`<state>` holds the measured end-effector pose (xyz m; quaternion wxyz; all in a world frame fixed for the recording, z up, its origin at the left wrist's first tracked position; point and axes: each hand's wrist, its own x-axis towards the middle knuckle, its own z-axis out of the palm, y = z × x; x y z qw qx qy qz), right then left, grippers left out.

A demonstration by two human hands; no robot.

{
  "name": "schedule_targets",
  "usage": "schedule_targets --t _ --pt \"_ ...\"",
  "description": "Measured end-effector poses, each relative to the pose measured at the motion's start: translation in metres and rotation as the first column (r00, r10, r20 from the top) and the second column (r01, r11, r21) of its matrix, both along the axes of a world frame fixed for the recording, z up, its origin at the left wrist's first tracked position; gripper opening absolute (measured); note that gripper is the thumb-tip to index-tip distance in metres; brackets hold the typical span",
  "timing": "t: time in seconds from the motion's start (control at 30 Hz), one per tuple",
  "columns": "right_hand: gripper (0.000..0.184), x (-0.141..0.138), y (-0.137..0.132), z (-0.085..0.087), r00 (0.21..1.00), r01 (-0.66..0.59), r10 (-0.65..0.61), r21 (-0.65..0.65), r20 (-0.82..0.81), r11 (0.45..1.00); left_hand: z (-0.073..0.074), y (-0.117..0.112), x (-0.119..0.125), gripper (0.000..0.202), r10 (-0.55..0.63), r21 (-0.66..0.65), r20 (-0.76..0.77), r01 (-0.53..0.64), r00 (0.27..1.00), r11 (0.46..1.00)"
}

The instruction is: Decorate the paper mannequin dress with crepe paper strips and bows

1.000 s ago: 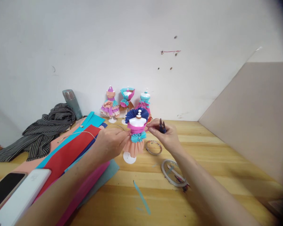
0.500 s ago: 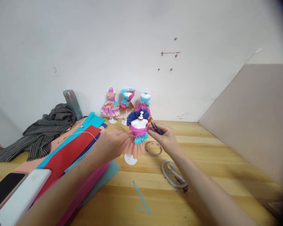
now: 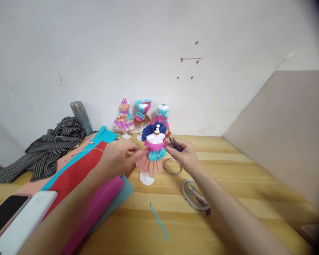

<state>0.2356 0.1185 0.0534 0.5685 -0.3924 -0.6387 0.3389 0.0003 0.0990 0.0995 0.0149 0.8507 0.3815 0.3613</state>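
A small white dress-form mannequin (image 3: 154,139) stands on its round base, with a pink paper band (image 3: 154,146) round its chest, a turquoise pleated rosette (image 3: 156,154), a peach pleated skirt (image 3: 149,166) and a dark blue ruffle (image 3: 149,131) behind the neck. My left hand (image 3: 119,155) is at its left side, thumb and finger closed on a loose end of pink paper strip (image 3: 141,156). At its right side my right hand (image 3: 186,155) grips small dark scissors (image 3: 175,144), points upward, its fingertips close against the pink band.
Three other dressed mannequins, one in a purple and peach dress (image 3: 124,118), stand against the wall. Coloured paper sheets (image 3: 77,173), a striped cloth (image 3: 53,145), a bottle (image 3: 81,117) and a phone (image 3: 7,216) lie left. Tape rolls (image 3: 184,198) and a turquoise scrap (image 3: 159,222) lie in front.
My left hand has drawn slightly left and its fingers have shifted, so more of the pink strip end shows. My right hand stays beside the mannequin with the scissors.
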Motion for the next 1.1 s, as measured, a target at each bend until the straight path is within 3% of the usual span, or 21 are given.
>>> schedule_targets --t 0.1,0.2,0.3,0.47,0.6,0.8,0.93,1.1 --pt "0.019 0.0 -0.001 0.001 1.0 0.007 -0.007 -0.012 -0.007 1.0 0.0 0.009 0.0 0.025 0.058 -0.142 0.162 -0.035 0.985 0.989" --pt "0.019 -0.001 -0.001 0.001 0.999 -0.003 0.002 -0.027 -0.046 1.0 0.002 0.016 0.002 0.024 0.081 -0.304 0.309 0.018 0.948 0.953" --pt "0.019 -0.001 0.0 0.0 0.995 -0.019 0.014 -0.051 -0.099 0.999 0.007 0.015 0.004 0.04 0.094 -0.347 0.394 0.053 0.914 0.936" --pt "0.021 -0.002 0.0 -0.001 0.979 -0.058 0.038 -0.095 -0.201 0.994 0.019 0.01 0.009 0.077 0.018 -0.333 0.344 0.104 0.939 0.937" --pt "0.025 -0.005 0.0 0.0 0.96 -0.114 0.073 -0.142 -0.27 0.983 0.03 0.018 0.02 0.079 -0.084 -0.343 0.33 0.202 0.94 0.917" --pt "0.027 -0.007 -0.002 0.003 0.945 -0.14 0.079 -0.173 -0.317 0.975 0.042 0.025 0.034 0.091 -0.127 -0.338 0.22 0.198 0.967 0.92" --pt "0.029 -0.005 -0.002 0.004 0.944 -0.146 0.085 -0.173 -0.319 0.974 0.038 0.028 0.035 0.1 -0.17 -0.37 0.207 0.238 0.964 0.898" --pt "0.029 -0.005 -0.002 0.004 0.945 -0.148 0.086 -0.178 -0.314 0.973 0.029 0.027 0.034 0.101 -0.141 -0.412 0.258 0.241 0.956 0.879"
